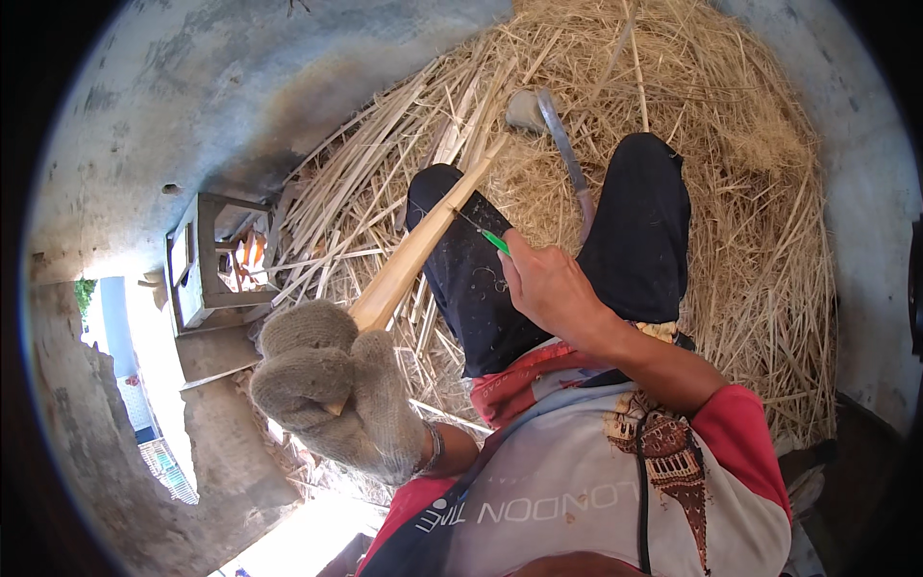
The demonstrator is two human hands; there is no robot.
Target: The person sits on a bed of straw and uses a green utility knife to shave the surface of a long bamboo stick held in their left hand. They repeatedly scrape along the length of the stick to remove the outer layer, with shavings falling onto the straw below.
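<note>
My left hand point(332, 389), in a grey knitted glove, is closed around the near end of a pale split bamboo piece point(415, 248). The piece slants up and away over my left knee. My bare right hand point(546, 287) pinches a small green pen-like tool point(493, 240), and its tip touches the bamboo near the middle. Both legs in black trousers stretch forward over the shavings.
A long curved blade with a handle point(565, 152) lies on the straw-like shavings point(731, 144) between my knees. Loose bamboo strips point(370, 183) are heaped to the left. A small wooden stool point(207, 260) stands on the concrete floor at left.
</note>
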